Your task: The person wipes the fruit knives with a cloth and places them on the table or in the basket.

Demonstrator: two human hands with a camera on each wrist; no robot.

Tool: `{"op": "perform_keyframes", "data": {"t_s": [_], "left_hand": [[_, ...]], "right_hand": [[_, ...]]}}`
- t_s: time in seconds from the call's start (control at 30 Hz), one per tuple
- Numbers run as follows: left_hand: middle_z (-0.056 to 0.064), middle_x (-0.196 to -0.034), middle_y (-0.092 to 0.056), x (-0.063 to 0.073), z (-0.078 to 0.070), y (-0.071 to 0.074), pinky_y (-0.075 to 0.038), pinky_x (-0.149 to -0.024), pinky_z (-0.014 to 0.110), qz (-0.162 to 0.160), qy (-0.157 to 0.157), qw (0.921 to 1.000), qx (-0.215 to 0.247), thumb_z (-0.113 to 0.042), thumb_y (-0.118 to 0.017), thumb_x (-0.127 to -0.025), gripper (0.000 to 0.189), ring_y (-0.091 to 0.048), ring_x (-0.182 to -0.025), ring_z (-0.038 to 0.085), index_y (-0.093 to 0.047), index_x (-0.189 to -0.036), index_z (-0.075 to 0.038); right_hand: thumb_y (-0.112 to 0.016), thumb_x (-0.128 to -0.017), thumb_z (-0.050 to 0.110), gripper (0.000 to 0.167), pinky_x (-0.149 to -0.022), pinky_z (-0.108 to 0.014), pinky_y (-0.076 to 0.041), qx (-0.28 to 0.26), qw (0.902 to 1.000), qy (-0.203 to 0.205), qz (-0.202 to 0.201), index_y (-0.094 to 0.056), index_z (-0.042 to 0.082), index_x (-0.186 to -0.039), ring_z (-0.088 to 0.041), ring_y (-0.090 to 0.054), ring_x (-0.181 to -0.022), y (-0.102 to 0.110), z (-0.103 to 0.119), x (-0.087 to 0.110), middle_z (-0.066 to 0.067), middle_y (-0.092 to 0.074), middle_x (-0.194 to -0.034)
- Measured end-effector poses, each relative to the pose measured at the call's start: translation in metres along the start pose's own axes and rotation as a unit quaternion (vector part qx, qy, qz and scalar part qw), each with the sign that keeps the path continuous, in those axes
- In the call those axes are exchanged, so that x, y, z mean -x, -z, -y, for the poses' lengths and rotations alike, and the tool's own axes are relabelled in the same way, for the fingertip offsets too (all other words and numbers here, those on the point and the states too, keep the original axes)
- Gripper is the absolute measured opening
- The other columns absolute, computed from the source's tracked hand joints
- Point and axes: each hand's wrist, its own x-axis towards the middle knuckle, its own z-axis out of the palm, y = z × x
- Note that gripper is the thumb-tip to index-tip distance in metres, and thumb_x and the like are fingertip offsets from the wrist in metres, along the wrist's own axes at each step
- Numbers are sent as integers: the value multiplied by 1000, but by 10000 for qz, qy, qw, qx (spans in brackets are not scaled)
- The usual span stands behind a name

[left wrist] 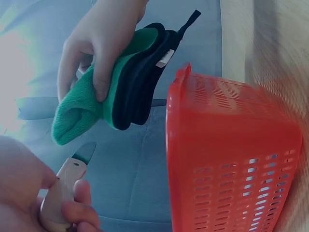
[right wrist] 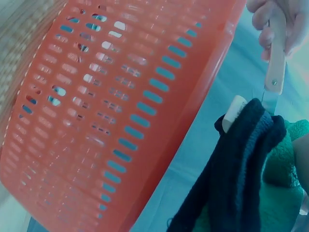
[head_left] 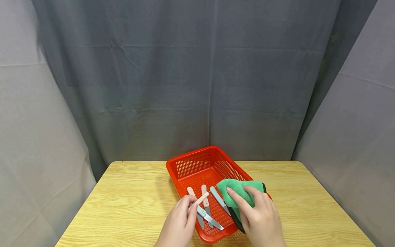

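My left hand [head_left: 177, 221] grips a small knife by its beige handle [left wrist: 60, 193], the short blade [left wrist: 86, 152] pointing away from the fingers. My right hand [head_left: 262, 218] pinches a folded green cloth [head_left: 239, 189] with black edging and a white label. In the left wrist view the cloth is just beyond the blade, with a small gap showing; in the right wrist view its edge hides the blade tip. Both hands are over the near half of a red plastic basket [head_left: 213, 156]. Inside it lie several knives, including one with a pale blue handle [head_left: 217, 195] and one with a beige handle [head_left: 204, 189].
The basket stands slantwise on a light wood-grain table [head_left: 129, 199], its far corner by the back edge. A dark grey curtain [head_left: 160, 85] hangs behind, with paler cloth at the left [head_left: 40, 137] and right [head_left: 355, 137].
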Motion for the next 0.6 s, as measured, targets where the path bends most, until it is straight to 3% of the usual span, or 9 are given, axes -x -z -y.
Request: {"op": "perform_keyframes", "data": {"t_s": [0.23,0.6], "left_hand": [[-9,-77,-48,-6,3,-2,-43,-60,21,107,107,9997,183,-22,-48,-110,18,-42,-66,0,-64,-104,-15],[-10,-69,-43,-8,8,-7,-41,-56,19,57,56,9997,237,-23,-49,-110,21,-39,-60,-1,-62,-96,-14]], "right_hand": [[-29,-111,35,47,-66,-48,-55,-31,9995,275,178,-71,29,-131,-31,-61,-90,-2,8,-2,-16,-65,-113],[-23,-110,44,51,-71,-45,-57,-91,9973,271,683,-67,35,-135,-30,-62,-95,-7,15,0,-14,-63,-117]]}}
